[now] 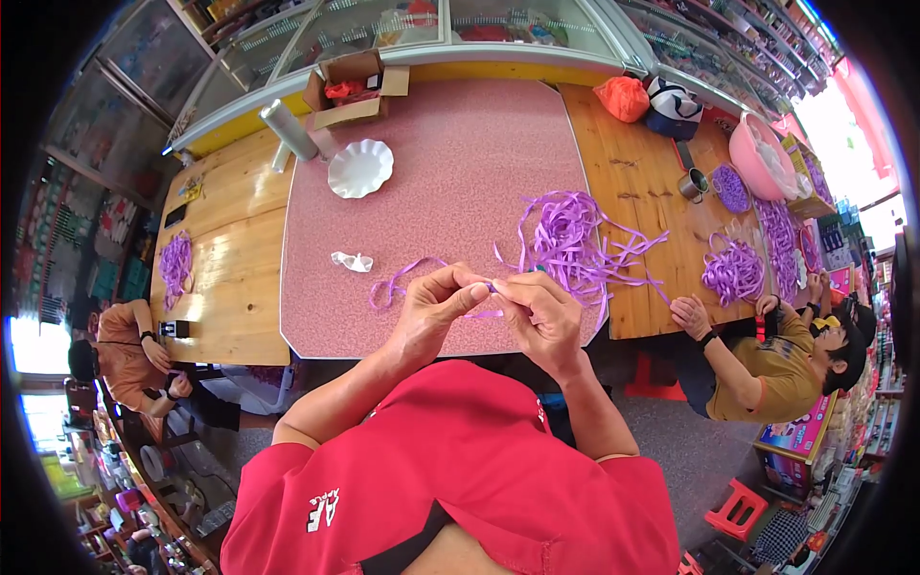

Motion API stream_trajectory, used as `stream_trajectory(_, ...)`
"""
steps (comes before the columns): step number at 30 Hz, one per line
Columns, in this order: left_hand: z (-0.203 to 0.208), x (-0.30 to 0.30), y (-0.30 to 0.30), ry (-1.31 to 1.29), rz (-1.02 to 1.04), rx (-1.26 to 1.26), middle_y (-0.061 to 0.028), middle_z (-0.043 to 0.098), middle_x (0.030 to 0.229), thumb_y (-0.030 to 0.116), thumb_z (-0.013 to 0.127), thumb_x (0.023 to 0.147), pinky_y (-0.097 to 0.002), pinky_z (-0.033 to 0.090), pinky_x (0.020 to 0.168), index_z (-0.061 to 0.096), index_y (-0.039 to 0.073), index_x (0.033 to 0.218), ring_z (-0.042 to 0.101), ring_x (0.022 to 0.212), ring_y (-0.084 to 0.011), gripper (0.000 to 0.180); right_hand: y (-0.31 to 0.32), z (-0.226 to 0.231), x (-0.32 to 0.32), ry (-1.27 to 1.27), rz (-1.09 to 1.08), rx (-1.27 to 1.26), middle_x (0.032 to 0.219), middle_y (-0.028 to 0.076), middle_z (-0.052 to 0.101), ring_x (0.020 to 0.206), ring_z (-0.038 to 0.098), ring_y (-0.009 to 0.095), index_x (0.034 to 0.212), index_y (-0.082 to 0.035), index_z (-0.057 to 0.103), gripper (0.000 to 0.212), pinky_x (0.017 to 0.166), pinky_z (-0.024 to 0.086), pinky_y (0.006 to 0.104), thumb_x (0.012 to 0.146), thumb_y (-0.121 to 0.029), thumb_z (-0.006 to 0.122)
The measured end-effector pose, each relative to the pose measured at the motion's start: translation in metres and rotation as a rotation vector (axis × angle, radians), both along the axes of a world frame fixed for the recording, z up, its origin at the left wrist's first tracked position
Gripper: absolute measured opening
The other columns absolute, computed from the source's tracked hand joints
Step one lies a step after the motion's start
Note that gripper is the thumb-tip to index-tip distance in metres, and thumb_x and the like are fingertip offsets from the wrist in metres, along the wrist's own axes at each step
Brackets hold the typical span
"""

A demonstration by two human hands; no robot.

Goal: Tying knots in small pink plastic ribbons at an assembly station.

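Observation:
My left hand (pixel 436 305) and my right hand (pixel 541 316) meet in front of my chest, above the near edge of the pink-topped table (pixel 460 153). Thumbs and forefingers of both pinch one purple ribbon (pixel 490 287) between them, of which only a small bit shows at the fingertips. A loop of purple ribbon (pixel 385 290) lies on the table just left of my left hand. Beyond my right hand spreads a loose, tangled heap of purple ribbons (pixel 565 235), with strands reaching onto the wooden table.
A white scalloped dish (pixel 360 170), a roll of clear film (pixel 287 129) and an open cardboard box (pixel 355 86) stand toward the back left. Clear plastic glasses (pixel 353 262) lie nearer. People sit at both sides; more ribbon (pixel 733 268) and a pink basin (pixel 762 158) are at right.

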State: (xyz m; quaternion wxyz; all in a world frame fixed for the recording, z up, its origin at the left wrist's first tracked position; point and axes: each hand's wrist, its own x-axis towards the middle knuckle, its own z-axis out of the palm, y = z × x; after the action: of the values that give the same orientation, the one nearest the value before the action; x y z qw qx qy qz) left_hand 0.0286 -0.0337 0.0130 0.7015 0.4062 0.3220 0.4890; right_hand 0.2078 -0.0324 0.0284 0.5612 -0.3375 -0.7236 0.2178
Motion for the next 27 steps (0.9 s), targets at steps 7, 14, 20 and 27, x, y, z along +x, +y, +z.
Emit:
stream_trajectory(7, 0.012, -0.005, 0.002, 0.078, -0.045, 0.074, 0.0029, 0.06, 0.085, 0.017, 0.068, 0.093, -0.0228, 0.042, 0.073, 0.068, 0.004, 0.092, 0.053, 0.082, -0.0051, 0.012, 0.003, 0.001, 0.009, 0.025, 0.167, -0.099, 0.085, 0.009, 0.066, 0.066, 0.063, 0.015, 0.097, 0.0, 0.067, 0.016, 0.053, 0.049, 0.0252, 0.083, 0.006, 0.07)
stream_trajectory(14, 0.0, -0.012, 0.005, 0.153, -0.085, 0.025, 0.0012, 0.064, 0.09, 0.016, 0.068, 0.093, -0.0231, 0.045, 0.076, 0.068, 0.003, 0.095, 0.056, 0.084, -0.0056, 0.013, 0.011, -0.011, 0.007, -0.026, 0.209, -0.113, 0.088, 0.009, 0.065, 0.064, 0.064, 0.013, 0.099, 0.0, 0.068, 0.015, 0.052, 0.053, 0.0234, 0.086, 0.006, 0.067)
stream_trajectory(20, -0.007, -0.013, 0.002, 0.11, -0.026, -0.022, 0.002, 0.064, 0.095, 0.014, 0.069, 0.092, -0.022, 0.043, 0.079, 0.066, 0.006, 0.101, 0.055, 0.088, -0.0054, 0.013, 0.002, -0.023, 0.0, 0.13, 0.244, -0.358, 0.1, 0.009, 0.065, 0.081, 0.066, 0.014, 0.111, 0.002, 0.066, 0.023, 0.068, 0.057, 0.0237, 0.088, 0.005, 0.065)
stream_trajectory(27, -0.023, -0.028, 0.008, 0.197, 0.034, -0.032, 0.0011, 0.065, 0.098, 0.009, 0.068, 0.091, -0.0215, 0.045, 0.08, 0.065, 0.004, 0.103, 0.058, 0.09, -0.0052, 0.013, 0.019, -0.075, 0.027, 0.304, 0.157, -0.735, 0.105, 0.007, 0.067, 0.087, 0.065, 0.013, 0.114, 0.003, 0.065, 0.022, 0.08, 0.053, 0.0247, 0.094, -0.005, 0.061)
